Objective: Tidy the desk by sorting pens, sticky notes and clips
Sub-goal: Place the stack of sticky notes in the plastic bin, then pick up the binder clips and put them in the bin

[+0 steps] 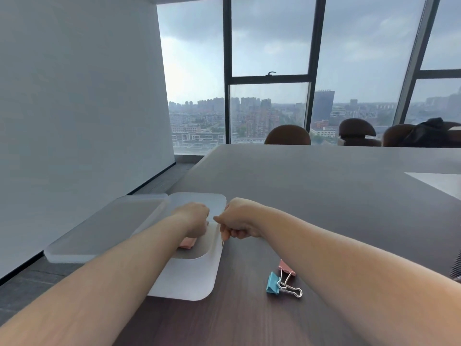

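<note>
A translucent white plastic box (189,278) stands on the dark desk in front of me. My left hand (193,217) reaches down into the box, fingers curled over a pink sticky-note pad (187,243) lying on its floor. My right hand (239,221) is closed on the box's right rim, pinching the wall. A blue binder clip (272,283) and a pink binder clip (287,268) lie together on the desk to the right of the box, under my right forearm. No pens are visible.
The box's translucent lid (104,231) lies flat to the left, overhanging the desk's left edge. Brown chair backs (288,136) line the far side of the desk before tall windows. A white sheet (439,183) lies at the right.
</note>
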### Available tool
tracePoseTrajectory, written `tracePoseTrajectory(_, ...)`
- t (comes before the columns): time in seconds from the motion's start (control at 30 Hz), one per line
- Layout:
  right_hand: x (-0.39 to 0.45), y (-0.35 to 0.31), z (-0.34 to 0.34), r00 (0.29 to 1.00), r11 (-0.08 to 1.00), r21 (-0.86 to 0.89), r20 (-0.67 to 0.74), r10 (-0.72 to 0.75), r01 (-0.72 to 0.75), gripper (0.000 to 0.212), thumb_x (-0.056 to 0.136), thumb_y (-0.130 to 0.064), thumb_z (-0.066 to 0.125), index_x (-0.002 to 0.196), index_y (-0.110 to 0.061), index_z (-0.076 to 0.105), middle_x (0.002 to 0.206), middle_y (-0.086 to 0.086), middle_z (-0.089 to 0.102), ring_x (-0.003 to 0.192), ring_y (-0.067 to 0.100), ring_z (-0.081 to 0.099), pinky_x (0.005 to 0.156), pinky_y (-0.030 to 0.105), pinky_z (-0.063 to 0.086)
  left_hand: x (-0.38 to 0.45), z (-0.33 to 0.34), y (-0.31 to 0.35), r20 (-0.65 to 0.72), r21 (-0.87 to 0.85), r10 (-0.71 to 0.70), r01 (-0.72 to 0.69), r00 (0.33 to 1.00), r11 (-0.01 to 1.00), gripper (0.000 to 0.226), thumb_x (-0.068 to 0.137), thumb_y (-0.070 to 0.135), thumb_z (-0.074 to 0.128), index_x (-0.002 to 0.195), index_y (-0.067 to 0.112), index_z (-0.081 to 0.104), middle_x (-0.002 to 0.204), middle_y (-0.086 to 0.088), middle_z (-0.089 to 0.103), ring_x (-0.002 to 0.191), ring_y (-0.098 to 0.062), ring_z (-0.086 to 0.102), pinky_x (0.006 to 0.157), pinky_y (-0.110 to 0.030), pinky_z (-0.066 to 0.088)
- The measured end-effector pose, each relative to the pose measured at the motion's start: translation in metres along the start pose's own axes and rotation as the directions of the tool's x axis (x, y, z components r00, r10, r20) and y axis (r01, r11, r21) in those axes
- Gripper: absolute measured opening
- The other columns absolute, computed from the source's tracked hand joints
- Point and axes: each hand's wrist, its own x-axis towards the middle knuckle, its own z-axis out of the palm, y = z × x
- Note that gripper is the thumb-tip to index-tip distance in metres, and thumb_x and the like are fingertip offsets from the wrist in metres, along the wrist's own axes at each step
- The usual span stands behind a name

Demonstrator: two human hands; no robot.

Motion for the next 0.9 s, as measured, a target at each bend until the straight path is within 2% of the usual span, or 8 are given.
tracePoseTrajectory(0.17, -0.025, 0.015, -0.014, 0.999, 0.999, -0.022, -0.034, 0.032, -0.033, 0.037, 0.098, -0.014, 0.034, 0.064, -0.007, 0.047, 0.058, 0.011, 0.052, 0.043, 0.014, 0.031, 0.037, 0.016, 0.022, -0.02, -0.029, 0.009, -0.129, 0.082, -0.05, 0.061, 0.99, 0.995, 0.029, 0.091, 0.021, 0.043, 0.113, 0.016, 0.06, 0.124, -0.004, 0.061, 0.111, -0.026, 0.059, 0.084, -0.035, 0.049)
tracePoseTrajectory(0.27, -0.051, 0.025, -0.03, 0.997, 0.997, -0.063, -0.061, 0.04, -0.044, 0.035, 0.097, -0.012, 0.034, 0.066, -0.006, 0.047, 0.06, 0.012, 0.053, 0.044, 0.015, 0.031, 0.039, 0.018, 0.024, -0.039, -0.05, 0.021, -0.238, 0.086, -0.079, 0.102, 0.968, 0.991, 0.025, 0.088, 0.018, 0.044, 0.105, 0.015, 0.062, 0.115, -0.004, 0.064, 0.103, -0.027, 0.062, 0.07, -0.031, 0.042)
tracePoseTrajectory(0.43, -0.094, 0.059, -0.054, 0.991, 0.977, -0.199, -0.122, 0.051, -0.075, 0.029, 0.094, -0.011, 0.038, 0.068, -0.008, 0.051, 0.06, 0.009, 0.056, 0.045, 0.016, 0.036, 0.041, 0.02, 0.028, -0.072, -0.065, 0.07, -0.322, 0.093, 0.052, -0.024, 0.945, 0.995, 0.02, 0.088, 0.022, 0.043, 0.097, 0.016, 0.06, 0.11, -0.005, 0.066, 0.1, -0.028, 0.062, 0.07, -0.031, 0.042)
tracePoseTrajectory(0.53, -0.119, 0.088, -0.061, 0.988, 0.937, -0.339, -0.146, 0.038, -0.086, 0.026, 0.095, -0.015, 0.042, 0.07, -0.013, 0.051, 0.063, 0.002, 0.056, 0.052, 0.013, 0.048, 0.042, 0.018, 0.039, -0.092, -0.059, 0.111, -0.284, 0.039, 0.12, -0.114, 0.951, 0.993, 0.025, 0.092, 0.029, 0.042, 0.105, 0.017, 0.06, 0.119, -0.005, 0.062, 0.109, -0.028, 0.06, 0.08, -0.034, 0.046)
tracePoseTrajectory(0.6, -0.132, 0.112, -0.064, 0.981, 0.936, -0.344, -0.193, 0.011, -0.078, 0.021, 0.093, -0.017, 0.048, 0.073, -0.012, 0.054, 0.067, 0.002, 0.059, 0.064, 0.018, 0.055, 0.051, 0.018, 0.041, -0.101, -0.048, 0.133, -0.206, 0.028, 0.149, -0.147, 0.967, 0.989, 0.031, 0.092, 0.034, 0.041, 0.114, 0.019, 0.058, 0.128, -0.004, 0.057, 0.117, -0.027, 0.057, 0.09, -0.035, 0.047)
tracePoseTrajectory(0.7, -0.15, 0.145, -0.07, 0.959, 0.91, -0.401, -0.283, -0.015, -0.104, 0.016, 0.09, -0.019, 0.048, 0.086, -0.008, 0.058, 0.095, 0.014, 0.072, 0.083, 0.022, 0.057, 0.065, 0.027, 0.044, -0.107, -0.026, 0.158, -0.027, 0.026, 0.163, -0.162, 0.986, 0.986, 0.047, 0.091, 0.047, 0.041, 0.131, 0.023, 0.048, 0.14, -0.003, 0.046, 0.128, -0.028, 0.049, 0.1, -0.041, 0.045)
tracePoseTrajectory(0.77, -0.157, 0.166, -0.075, 0.948, 0.903, -0.41, -0.319, -0.007, -0.131, 0.024, 0.09, -0.023, 0.05, 0.098, -0.004, 0.064, 0.114, 0.013, 0.068, 0.1, 0.025, 0.061, 0.083, 0.03, 0.048, -0.108, -0.009, 0.17, 0.06, -0.023, 0.157, -0.156, 0.986, 0.988, 0.055, 0.091, 0.049, 0.04, 0.139, 0.024, 0.038, 0.145, -0.004, 0.037, 0.132, -0.03, 0.044, 0.103, -0.044, 0.041)
tracePoseTrajectory(0.9, -0.161, 0.207, -0.082, 0.924, 0.882, -0.419, -0.38, 0.045, -0.216, 0.025, 0.087, -0.04, 0.051, 0.104, -0.027, 0.062, 0.12, -0.005, 0.063, 0.12, 0.021, 0.052, 0.098, 0.038, 0.04, -0.111, 0.007, 0.183, 0.085, -0.069, 0.123, -0.117, 0.989, 0.991, 0.066, 0.092, 0.054, 0.036, 0.15, 0.03, 0.014, 0.155, -0.006, 0.022, 0.136, -0.035, 0.035, 0.106, -0.046, 0.037)
